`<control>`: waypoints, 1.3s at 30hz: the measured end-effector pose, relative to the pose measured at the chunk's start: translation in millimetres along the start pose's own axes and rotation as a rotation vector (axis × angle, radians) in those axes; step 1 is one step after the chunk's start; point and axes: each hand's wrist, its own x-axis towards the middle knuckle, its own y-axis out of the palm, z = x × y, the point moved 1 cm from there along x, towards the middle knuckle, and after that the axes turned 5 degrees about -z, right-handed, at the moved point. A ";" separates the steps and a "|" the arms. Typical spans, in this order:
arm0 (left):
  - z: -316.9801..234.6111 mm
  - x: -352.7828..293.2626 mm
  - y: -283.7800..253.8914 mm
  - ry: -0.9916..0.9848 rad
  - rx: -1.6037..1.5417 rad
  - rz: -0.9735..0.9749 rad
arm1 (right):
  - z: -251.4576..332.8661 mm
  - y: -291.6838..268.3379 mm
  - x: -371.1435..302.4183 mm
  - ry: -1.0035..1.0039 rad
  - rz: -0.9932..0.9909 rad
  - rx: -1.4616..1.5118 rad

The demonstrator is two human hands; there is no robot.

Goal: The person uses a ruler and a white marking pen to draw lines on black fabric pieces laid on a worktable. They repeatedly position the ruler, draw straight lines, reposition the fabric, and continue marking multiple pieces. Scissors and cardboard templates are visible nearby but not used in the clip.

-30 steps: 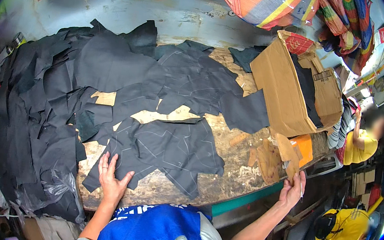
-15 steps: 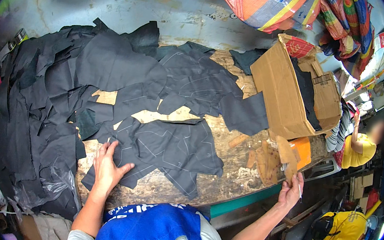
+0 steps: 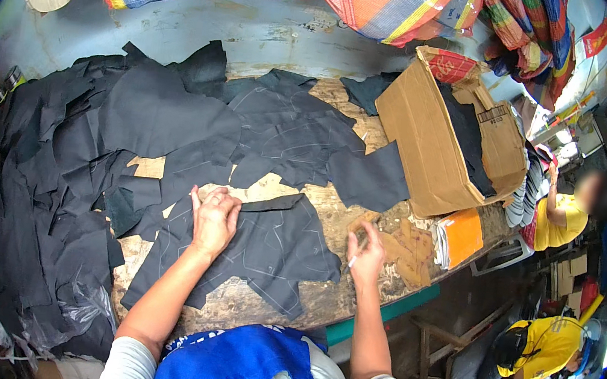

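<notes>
the left hand (image 3: 214, 225) lies with bent fingers on the white-lined black sheet (image 3: 278, 241) upon the table (image 3: 326, 298); i cannot tell if they pinch. the right hand (image 3: 367, 261) grasps a white pen (image 3: 352, 261), brown template (image 3: 363, 219) at its fingertips.

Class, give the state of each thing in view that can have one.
Cardboard box: open, dark material inside.
Marked dark piece: spread out, slightly rumpled.
Dark pieces at left: heaped, overlapping.
Clear plastic: crumpled.
Orange sheet: lying atop a pale stack.
Left hand: fingers bent, over the marked dark piece.
Right hand: holding a slim white stick.
</notes>
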 end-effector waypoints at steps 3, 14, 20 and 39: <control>2.7 5.7 -3.4 -0.052 -0.203 0.035 | 4.9 26.0 29.1 -0.204 0.002 -0.091; -0.1 3.6 -4.1 0.186 -0.199 -0.035 | 14.1 25.2 130.5 -0.189 0.008 -0.112; -13.0 17.6 -29.2 0.245 -0.594 0.103 | 80.4 -28.2 220.0 -0.630 -0.446 -0.228; -156.5 -51.1 -89.9 0.486 -1.257 1.127 | 31.9 9.7 105.6 0.175 0.578 -0.861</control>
